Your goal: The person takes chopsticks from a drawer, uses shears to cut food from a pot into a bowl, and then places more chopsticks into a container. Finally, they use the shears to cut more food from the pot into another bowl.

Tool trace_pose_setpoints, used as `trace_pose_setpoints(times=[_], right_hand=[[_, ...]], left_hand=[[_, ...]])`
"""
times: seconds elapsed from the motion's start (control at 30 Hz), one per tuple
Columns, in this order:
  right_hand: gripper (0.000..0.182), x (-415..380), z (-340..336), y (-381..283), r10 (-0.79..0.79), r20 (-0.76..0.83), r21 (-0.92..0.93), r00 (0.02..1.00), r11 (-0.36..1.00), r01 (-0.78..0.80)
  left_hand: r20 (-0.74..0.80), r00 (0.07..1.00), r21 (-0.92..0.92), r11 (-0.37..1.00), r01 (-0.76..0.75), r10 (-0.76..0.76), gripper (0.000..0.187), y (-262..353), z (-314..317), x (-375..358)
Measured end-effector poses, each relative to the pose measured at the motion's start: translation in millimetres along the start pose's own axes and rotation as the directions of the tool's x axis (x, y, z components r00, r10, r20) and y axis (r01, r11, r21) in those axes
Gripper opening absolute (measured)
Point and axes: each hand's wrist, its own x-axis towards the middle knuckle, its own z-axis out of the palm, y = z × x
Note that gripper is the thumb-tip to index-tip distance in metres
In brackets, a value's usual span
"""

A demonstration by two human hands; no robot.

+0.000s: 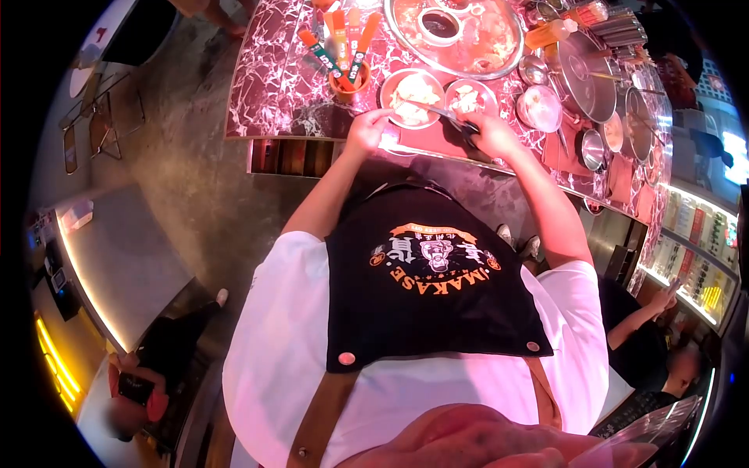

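A pair of dark-handled scissors (454, 122) is in my right hand (491, 134), its blades reaching left over a bowl of pale food (413, 95). My left hand (368, 131) is beside that bowl's left edge with its fingers pressed together; what they hold, if anything, is too small to make out. A second, smaller bowl of pale food (468, 100) stands to the right, just beyond my right hand. Behind my left hand is a small round container (349, 80) with several orange and green labelled sticks in it.
A large round pot (499, 69) with food sits at the table's far side. Metal bowls (593, 148), trays and a pink-lit bowl (539, 108) crowd the right. The marbled table's edge (304, 132) runs before me. People sit or stand lower left and right.
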Motion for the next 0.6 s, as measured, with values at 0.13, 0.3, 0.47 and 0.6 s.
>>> trace_pose_setpoints(times=[0.13,0.3,0.47,0.6], right_hand=[[0.054,-30,-48,-24,0.202,0.122,-0.047,0.972,0.979,-0.197],[0.052,9,-19,-13,-0.035,0.010,-0.100,0.999,0.994,0.036],[0.055,-28,-35,-7,0.083,0.079,-0.079,0.993,0.994,-0.077],[0.059,-16,-24,-12,0.096,-0.016,-0.104,0.995,0.990,-0.097]], left_hand=[[-0.040,0.999,0.058,0.998,-0.032,0.034,0.024,-1,-3,0],[0.001,0.999,0.225,0.973,-0.053,0.054,0.024,15,1,-2],[-0.036,0.999,-0.086,0.996,0.002,-0.005,0.024,-3,2,0],[0.005,0.994,-0.018,0.994,0.111,-0.111,0.025,11,5,-10]])
